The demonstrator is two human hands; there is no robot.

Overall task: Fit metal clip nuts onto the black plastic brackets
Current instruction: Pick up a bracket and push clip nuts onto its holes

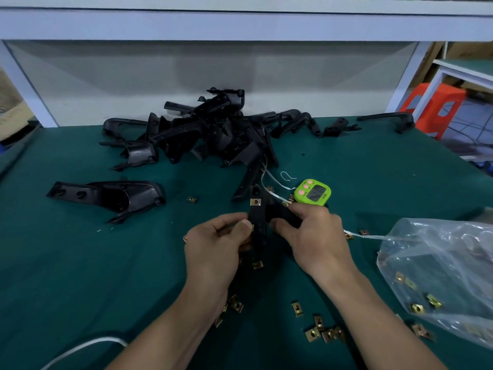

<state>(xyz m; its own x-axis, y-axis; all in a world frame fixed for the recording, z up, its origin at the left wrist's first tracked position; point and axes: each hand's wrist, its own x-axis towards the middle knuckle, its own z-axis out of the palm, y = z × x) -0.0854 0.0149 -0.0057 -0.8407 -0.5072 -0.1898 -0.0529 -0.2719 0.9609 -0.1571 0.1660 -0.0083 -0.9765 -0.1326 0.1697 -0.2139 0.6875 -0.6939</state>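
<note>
Both hands hold one black plastic bracket above the green table. A brass clip nut sits on the bracket's upper arm. My left hand pinches the bracket's left edge, with a second clip nut partly showing at the thumb. My right hand grips the bracket's right arm. Several loose clip nuts lie on the table near my wrists. A pile of black brackets lies at the back.
One large black bracket lies alone at the left. A green timer sits just beyond my right hand. A clear plastic bag with clip nuts inside lies at the right. A white cord crosses the front left.
</note>
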